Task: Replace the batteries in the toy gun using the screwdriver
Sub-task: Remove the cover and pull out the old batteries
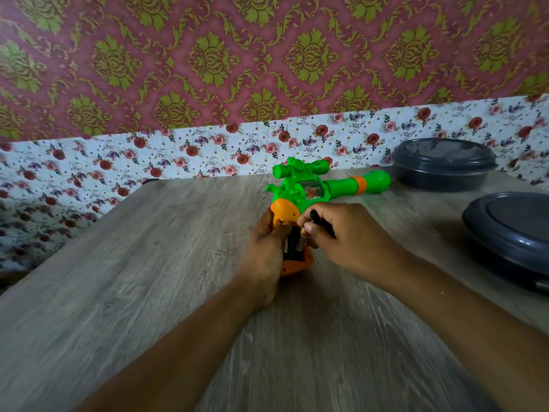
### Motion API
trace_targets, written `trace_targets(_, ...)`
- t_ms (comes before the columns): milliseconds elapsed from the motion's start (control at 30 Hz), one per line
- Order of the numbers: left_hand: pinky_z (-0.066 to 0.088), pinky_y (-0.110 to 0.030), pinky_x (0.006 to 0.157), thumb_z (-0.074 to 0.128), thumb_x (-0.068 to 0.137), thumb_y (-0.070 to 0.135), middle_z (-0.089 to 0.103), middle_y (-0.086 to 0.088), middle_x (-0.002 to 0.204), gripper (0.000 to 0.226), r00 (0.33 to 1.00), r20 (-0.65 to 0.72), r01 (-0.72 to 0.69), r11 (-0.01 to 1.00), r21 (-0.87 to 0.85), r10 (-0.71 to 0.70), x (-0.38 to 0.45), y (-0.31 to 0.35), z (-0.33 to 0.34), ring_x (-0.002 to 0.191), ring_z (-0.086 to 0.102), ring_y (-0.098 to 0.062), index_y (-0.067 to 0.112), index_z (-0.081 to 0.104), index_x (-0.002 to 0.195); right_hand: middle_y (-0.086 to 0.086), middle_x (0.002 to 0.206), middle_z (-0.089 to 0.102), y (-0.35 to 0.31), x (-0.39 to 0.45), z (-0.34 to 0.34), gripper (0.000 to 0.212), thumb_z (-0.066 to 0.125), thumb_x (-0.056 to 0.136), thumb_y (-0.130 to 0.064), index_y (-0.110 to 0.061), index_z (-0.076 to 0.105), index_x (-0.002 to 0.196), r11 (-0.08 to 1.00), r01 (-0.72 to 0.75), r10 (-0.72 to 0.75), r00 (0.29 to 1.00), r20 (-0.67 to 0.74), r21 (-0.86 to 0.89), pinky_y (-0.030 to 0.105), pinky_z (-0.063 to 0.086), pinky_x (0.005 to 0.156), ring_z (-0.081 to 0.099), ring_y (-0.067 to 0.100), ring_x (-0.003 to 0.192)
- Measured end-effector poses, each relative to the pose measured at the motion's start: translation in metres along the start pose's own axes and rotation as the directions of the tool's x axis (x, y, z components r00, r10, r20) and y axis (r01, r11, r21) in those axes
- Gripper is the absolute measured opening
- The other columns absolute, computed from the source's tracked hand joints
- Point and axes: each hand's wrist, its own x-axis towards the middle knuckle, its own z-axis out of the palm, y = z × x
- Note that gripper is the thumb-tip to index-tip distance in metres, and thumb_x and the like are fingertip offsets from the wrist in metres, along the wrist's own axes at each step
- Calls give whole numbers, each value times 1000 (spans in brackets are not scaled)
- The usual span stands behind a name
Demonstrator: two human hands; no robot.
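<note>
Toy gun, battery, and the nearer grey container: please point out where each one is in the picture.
toy gun (341, 185), head view, on the green barrel.
battery (302, 241), head view, on its metal body at the open grip.
nearer grey container (511, 224), head view, on its lid.

One green-and-orange plastic toy gun (309, 188), towards the far edge of the grey wood-grain tabletop (148, 278). Two bare hands, left (264, 248) and right (341, 233), at its orange grip. At least one cylindrical metal-ended battery (301, 242) there; exact number blurred. Two dark grey round lidded plastic containers: one (442, 165) at the far right corner, one (514, 233) along the right edge.
</note>
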Motion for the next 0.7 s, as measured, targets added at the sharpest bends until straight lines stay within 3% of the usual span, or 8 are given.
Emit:
trace_targets(133, 53, -30, 66, 38, 97, 6, 67, -9, 95, 28, 1000, 2, 0, 1000, -25, 0, -2, 1, 0, 79, 64, -20, 20, 60, 106, 16, 100, 65, 0, 0, 3, 20, 47, 92, -17, -5, 60, 103, 984, 65, -52, 996, 78, -168, 43, 46, 78, 57, 31, 95)
trace_targets(233, 50, -32, 71, 38, 96, 4, 67, -9, 92, 28, 1000, -20, -6, 1000, -25, 5, -1, 1, 2, 80, 62, -22, 19, 61, 103, 10, 101, 59, 0, -3, 6, 19, 47, 92, -12, -11, 54, 110, 930, 121, -89, 990, 108, -347, 41, 46, 78, 48, 25, 104)
trace_targets(367, 52, -27, 59, 38, 97, 5, 64, -11, 86, 24, 998, -51, 34, 999, -41, -37, 0, 1, 3, 70, 62, -22, 17, 57, 105, 10, 89, 60, 2, 1, -20, 16, 49, 88, -6, -12, 58, 100, 958, 36, -20, 998, 58, -284, 35, 42, 68, 55, 24, 86)
trace_targets(467, 54, -29, 62, 37, 98, 7, 65, -11, 88, 25, 995, -58, 72, 995, -70, -76, 1, 2, 2, 72, 64, -21, 17, 54, 114, 6, 76, 59, 20, 6, -58, 11, 50, 90, -8, -15, 57, 85, 957, -161, 169, 985, 15, -241, 32, 39, 56, 53, 18, 66)
trace_targets(567, 52, -35, 70, 37, 98, 7, 64, -14, 89, 25, 995, -57, 71, 993, -95, -77, 0, 2, 1, 76, 62, -24, 17, 54, 114, 2, 71, 51, 42, 1, -81, 19, 50, 92, -18, -14, 53, 74, 816, -322, 423, 899, 116, -480, 25, 30, 49, 47, 14, 61)
trace_targets(700, 51, -36, 71, 36, 98, 6, 62, -16, 86, 23, 997, -49, 58, 993, -102, -64, 0, 2, 2, 75, 60, -26, 15, 54, 110, 11, 91, 65, 57, -5, -80, 16, 59, 87, -20, -5, 61, 94, 694, -328, 608, 744, 278, -641, 22, 35, 54, 57, 23, 78)
